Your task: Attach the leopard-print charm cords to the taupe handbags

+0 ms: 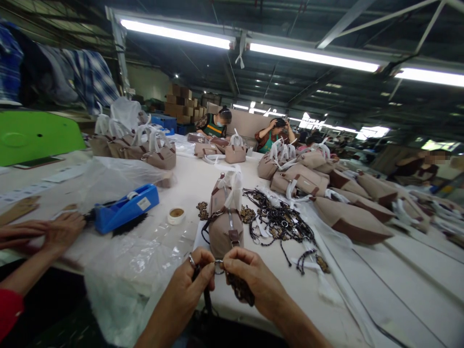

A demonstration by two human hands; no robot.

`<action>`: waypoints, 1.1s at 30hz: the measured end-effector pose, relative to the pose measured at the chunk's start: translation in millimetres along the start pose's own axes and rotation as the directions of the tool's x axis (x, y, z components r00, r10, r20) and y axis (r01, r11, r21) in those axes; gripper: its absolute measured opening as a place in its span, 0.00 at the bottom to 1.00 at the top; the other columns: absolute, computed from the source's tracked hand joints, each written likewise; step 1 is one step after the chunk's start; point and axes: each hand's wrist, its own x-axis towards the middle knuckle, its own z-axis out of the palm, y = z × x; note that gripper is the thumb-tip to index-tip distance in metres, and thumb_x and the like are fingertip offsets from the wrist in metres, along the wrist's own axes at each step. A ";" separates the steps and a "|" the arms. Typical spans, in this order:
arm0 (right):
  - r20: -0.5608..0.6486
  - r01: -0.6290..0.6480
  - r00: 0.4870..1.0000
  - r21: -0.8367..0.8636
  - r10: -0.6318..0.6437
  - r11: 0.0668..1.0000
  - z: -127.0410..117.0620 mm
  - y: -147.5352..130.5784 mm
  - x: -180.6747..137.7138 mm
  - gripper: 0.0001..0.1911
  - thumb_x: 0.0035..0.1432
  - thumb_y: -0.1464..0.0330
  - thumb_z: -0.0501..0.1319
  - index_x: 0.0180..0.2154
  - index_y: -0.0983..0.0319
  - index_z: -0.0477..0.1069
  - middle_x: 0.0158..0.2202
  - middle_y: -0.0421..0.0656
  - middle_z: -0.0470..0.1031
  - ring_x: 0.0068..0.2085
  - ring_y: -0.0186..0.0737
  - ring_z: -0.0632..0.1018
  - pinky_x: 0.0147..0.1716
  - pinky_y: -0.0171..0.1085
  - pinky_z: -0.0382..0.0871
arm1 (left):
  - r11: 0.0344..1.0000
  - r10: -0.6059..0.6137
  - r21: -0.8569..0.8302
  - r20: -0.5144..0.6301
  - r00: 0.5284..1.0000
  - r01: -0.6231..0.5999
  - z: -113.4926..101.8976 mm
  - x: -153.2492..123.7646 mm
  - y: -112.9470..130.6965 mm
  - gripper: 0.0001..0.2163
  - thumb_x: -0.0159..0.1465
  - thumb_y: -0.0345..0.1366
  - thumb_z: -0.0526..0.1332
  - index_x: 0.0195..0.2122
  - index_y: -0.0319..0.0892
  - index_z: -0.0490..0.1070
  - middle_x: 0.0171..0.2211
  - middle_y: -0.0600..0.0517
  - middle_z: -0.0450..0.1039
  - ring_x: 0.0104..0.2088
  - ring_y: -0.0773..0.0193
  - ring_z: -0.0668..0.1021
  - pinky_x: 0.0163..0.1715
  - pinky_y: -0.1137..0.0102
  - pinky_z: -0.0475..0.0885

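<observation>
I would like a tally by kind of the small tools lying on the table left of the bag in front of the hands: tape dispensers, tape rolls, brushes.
Blue tape dispenser: 1
Tape roll: 1
Black brush: 1
Total: 3

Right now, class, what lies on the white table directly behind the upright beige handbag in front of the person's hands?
Behind the beige handbag is bare white table, then a smaller beige bag. The strip right behind its base is hidden by the bag itself.

both hands, left hand (190, 280) and right hand (246, 275), pinching a metal ring (218, 266) before a beige handbag (225, 220)
</observation>
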 end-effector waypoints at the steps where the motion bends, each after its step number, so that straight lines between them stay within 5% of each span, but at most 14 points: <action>1: 0.000 -0.035 0.999 -0.016 0.035 0.999 -1.0 -0.4 0.0 0.14 0.48 0.60 0.67 0.29 0.63 0.68 0.20 0.36 0.70 0.16 0.25 0.61 0.13 0.25 0.50 | 0.997 0.030 0.072 -0.012 0.999 -0.029 -0.3 -0.8 0.4 0.10 0.63 0.43 0.60 0.28 0.43 0.70 0.20 0.55 0.69 0.24 0.66 0.70 0.27 0.74 0.63; 5: 0.036 -0.100 0.994 0.008 0.099 0.995 -3.0 0.8 2.8 0.14 0.46 0.59 0.66 0.28 0.62 0.67 0.21 0.39 0.73 0.15 0.27 0.64 0.12 0.26 0.52 | 0.996 0.015 0.082 0.050 0.999 -0.019 0.5 -0.8 -3.1 0.11 0.64 0.43 0.58 0.29 0.43 0.69 0.20 0.56 0.68 0.25 0.66 0.70 0.28 0.74 0.63; 12: 0.079 -0.041 0.996 0.034 0.038 0.999 -9.0 12.8 10.8 0.17 0.43 0.60 0.70 0.29 0.64 0.69 0.21 0.37 0.72 0.18 0.28 0.69 0.18 0.29 0.60 | 0.915 -0.296 -0.232 0.170 0.940 0.330 9.4 1.0 -10.8 0.12 0.61 0.46 0.58 0.30 0.43 0.63 0.17 0.59 0.68 0.11 0.77 0.53 0.12 0.78 0.43; 22: 0.101 -0.015 0.995 -0.059 0.021 0.998 -19.0 18.0 10.2 0.21 0.43 0.59 0.72 0.37 0.65 0.75 0.24 0.37 0.73 0.22 0.29 0.69 0.22 0.29 0.58 | 0.823 -0.316 -0.432 0.191 0.929 0.369 12.6 -4.4 -21.0 0.07 0.58 0.39 0.58 0.27 0.42 0.62 0.20 0.59 0.65 0.14 0.77 0.55 0.14 0.79 0.47; 28: -0.026 -0.031 0.999 0.006 0.031 0.999 -20.6 26.2 10.6 0.20 0.36 0.61 0.75 0.28 0.66 0.72 0.22 0.38 0.72 0.23 0.29 0.69 0.24 0.30 0.59 | 0.937 -0.295 -0.175 0.070 0.953 0.303 10.5 -4.4 -17.7 0.08 0.57 0.40 0.58 0.25 0.42 0.63 0.16 0.61 0.59 0.14 0.75 0.54 0.15 0.77 0.47; 33: 0.013 0.058 0.998 0.004 -0.058 0.998 -15.5 20.4 5.0 0.14 0.43 0.65 0.72 0.28 0.65 0.71 0.22 0.36 0.71 0.23 0.29 0.68 0.24 0.29 0.60 | 0.981 -0.130 0.153 0.038 0.991 0.122 3.5 -3.8 -15.9 0.07 0.57 0.37 0.56 0.23 0.42 0.64 0.21 0.57 0.62 0.25 0.66 0.67 0.27 0.73 0.62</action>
